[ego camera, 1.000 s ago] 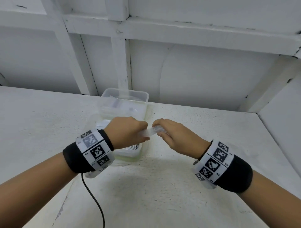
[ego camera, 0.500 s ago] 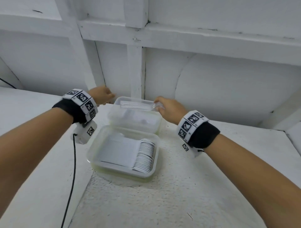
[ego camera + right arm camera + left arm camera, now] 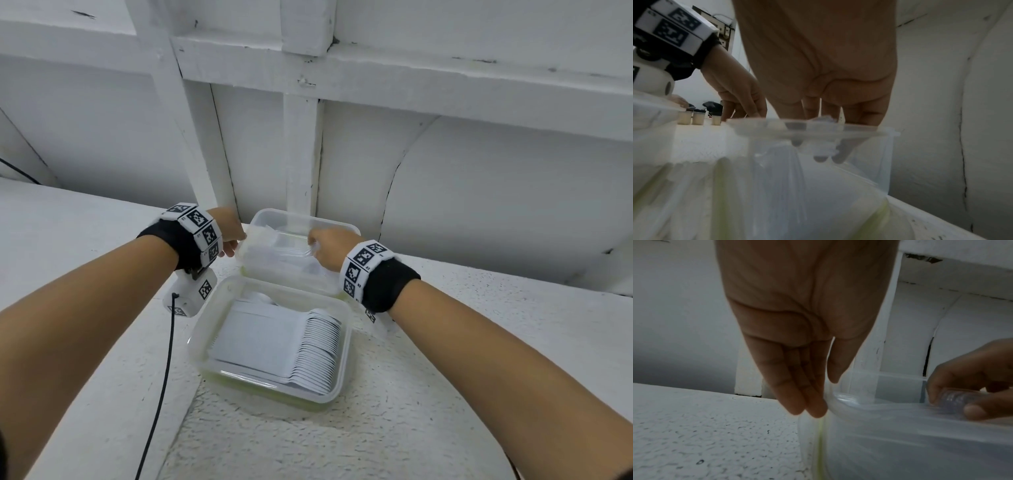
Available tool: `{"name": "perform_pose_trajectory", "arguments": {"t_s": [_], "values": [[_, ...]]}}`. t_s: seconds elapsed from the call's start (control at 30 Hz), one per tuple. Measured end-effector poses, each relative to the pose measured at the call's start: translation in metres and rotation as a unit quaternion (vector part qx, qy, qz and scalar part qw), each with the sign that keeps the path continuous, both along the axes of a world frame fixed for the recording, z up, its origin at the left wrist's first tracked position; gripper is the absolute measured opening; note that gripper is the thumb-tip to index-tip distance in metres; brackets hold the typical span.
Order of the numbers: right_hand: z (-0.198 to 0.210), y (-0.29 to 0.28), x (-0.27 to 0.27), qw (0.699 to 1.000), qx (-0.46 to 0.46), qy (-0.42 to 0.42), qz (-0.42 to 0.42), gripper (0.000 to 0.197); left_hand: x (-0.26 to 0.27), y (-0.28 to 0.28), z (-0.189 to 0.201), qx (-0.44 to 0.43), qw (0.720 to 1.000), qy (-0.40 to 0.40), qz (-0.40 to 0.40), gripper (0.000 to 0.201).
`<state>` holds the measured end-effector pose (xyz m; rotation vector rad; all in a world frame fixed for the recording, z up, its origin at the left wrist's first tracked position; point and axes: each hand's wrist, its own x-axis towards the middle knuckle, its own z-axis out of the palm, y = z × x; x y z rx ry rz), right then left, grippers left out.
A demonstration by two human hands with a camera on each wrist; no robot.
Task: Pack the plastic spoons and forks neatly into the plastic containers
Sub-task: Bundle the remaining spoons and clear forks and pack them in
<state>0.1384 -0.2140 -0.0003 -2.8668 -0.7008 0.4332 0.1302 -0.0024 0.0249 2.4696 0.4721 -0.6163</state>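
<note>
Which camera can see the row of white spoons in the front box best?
The head view. It looks straight down into the near container, so the whole row of stacked spoons shows. The left wrist view shows only the far container's side. The right wrist view shows just blurry plastic walls, no clear spoons.

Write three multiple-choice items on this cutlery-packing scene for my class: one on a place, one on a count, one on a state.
1. Where is the row of white spoons?
A. in the near container
B. on the bare table
C. in the left hand

2. How many clear plastic containers are on the table?
A. one
B. two
C. four

3. What is the right hand doing?
A. lying flat on the table
B. pinching a clear bundle of cutlery
C. hanging idle

Key: 1 A, the spoons fill the near container. 2 B, a far container sits behind it. 3 B, the left wrist view shows its fingers round the bundle of cutlery.
</note>
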Motion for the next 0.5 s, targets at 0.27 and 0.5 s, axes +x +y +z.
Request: {"name": "perform_pose_trajectory", "arguments": {"t_s": [0.27,0.5], "values": [[0.005,0.007,0.011,0.997,-0.029,0.064,-0.009,0.030,0.002,-0.001,-0.001,0.014,1.000,-0.007,-0.014,0.016],[0.022,0.007,0.021,0.989,-0.020,0.146,-0.006,0.045,0.001,-0.001,-0.002,0.010,1.000,-0.004,-0.015,0.020]]}}
